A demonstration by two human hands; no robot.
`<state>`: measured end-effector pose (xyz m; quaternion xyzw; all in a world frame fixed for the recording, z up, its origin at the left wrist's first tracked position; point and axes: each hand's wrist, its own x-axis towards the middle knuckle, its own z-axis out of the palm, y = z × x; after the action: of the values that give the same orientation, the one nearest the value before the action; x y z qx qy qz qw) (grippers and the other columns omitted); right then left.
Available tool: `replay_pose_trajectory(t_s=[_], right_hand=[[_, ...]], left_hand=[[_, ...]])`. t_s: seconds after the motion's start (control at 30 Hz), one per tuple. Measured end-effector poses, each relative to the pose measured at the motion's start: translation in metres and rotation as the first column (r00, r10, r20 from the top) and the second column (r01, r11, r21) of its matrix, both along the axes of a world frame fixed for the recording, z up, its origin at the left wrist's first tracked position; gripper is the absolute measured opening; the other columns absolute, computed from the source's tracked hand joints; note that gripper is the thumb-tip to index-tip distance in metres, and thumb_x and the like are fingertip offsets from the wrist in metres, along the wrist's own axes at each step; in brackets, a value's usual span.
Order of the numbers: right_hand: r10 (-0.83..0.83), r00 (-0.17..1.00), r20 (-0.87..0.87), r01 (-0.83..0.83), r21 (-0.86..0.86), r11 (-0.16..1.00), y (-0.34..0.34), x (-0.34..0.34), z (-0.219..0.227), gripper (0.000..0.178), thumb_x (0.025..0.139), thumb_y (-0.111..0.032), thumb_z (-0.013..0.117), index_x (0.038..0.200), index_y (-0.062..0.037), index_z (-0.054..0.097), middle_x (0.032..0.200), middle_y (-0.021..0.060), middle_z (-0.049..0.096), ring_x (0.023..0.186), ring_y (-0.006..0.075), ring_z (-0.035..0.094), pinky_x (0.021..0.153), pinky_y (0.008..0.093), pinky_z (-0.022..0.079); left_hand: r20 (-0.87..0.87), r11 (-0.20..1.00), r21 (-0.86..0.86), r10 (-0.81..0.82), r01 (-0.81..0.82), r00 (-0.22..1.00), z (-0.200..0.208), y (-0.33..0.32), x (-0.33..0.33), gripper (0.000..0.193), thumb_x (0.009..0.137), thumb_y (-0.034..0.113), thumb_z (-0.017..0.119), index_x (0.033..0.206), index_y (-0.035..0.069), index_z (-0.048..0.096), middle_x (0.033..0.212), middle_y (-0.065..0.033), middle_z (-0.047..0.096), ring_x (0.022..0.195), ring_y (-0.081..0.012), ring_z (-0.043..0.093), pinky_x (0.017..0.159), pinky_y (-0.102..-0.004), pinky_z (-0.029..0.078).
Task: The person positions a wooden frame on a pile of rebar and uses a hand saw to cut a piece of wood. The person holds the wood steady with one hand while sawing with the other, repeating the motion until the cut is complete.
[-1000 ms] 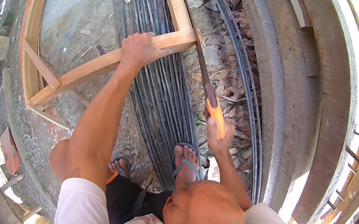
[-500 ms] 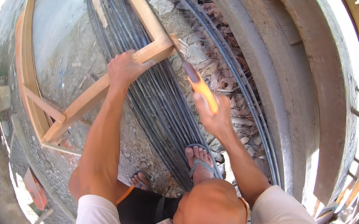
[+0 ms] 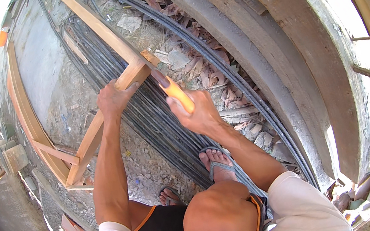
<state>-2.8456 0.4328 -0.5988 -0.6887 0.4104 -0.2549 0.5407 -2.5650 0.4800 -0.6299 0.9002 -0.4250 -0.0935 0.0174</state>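
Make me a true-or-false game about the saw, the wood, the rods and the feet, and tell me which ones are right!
1. The right grip holds the saw by its orange handle. True.
2. The left grip touches nothing. False: it is on the wooden frame.
3. The saw's blade is at a corner of the wooden frame. True.
4. Both feet are bare. False: they wear sandals.
5. The dark rods run underneath part of the wooden frame. True.

Both arms [image 3: 110, 175] forward, right fingers [image 3: 177, 109] curled
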Motion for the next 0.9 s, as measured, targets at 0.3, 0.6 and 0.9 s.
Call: replay_pose_trajectory(t_s=[0.3,0.6,0.9], right_hand=[[0.106,0.994,-0.03,-0.109,-0.107,0.988,0.081,-0.129,-0.007,0.023,0.095,-0.018,0.072,0.11,-0.0002,0.075,0.083,0.0172,0.075,0.065,0.0361,0.073,0.059,0.0441,0.059],[0.085,0.996,0.004,-0.084,-0.109,0.991,0.045,-0.073,-0.034,0.023,0.099,-0.021,0.069,0.104,0.0007,0.073,0.07,0.0185,0.063,0.056,0.0343,0.062,0.057,0.0418,0.051],[0.07,0.994,0.089,-0.058,-0.129,0.99,0.035,-0.06,-0.061,0.022,0.101,-0.018,0.065,0.088,-0.0012,0.065,0.061,0.0109,0.051,0.05,0.0206,0.052,0.051,0.0392,0.043]], left_hand=[[0.099,1.0,0.003,0.002,-0.002,0.995,-0.002,0.011,0.013,0.085,0.068,0.074,0.083,0.115,0.004,0.081,0.088,-0.0216,0.079,0.087,-0.0382,0.078,0.081,-0.0492,0.06],[0.047,1.0,-0.018,-0.008,0.009,0.999,-0.002,0.005,0.01,0.078,0.07,0.074,0.083,0.11,0.006,0.082,0.088,-0.0214,0.079,0.086,-0.0386,0.078,0.079,-0.0499,0.06],[0.026,0.999,-0.036,-0.017,0.018,1.0,-0.007,0.006,0.015,0.08,0.068,0.072,0.085,0.115,0.007,0.081,0.089,-0.0195,0.079,0.087,-0.0374,0.078,0.083,-0.0494,0.06]])
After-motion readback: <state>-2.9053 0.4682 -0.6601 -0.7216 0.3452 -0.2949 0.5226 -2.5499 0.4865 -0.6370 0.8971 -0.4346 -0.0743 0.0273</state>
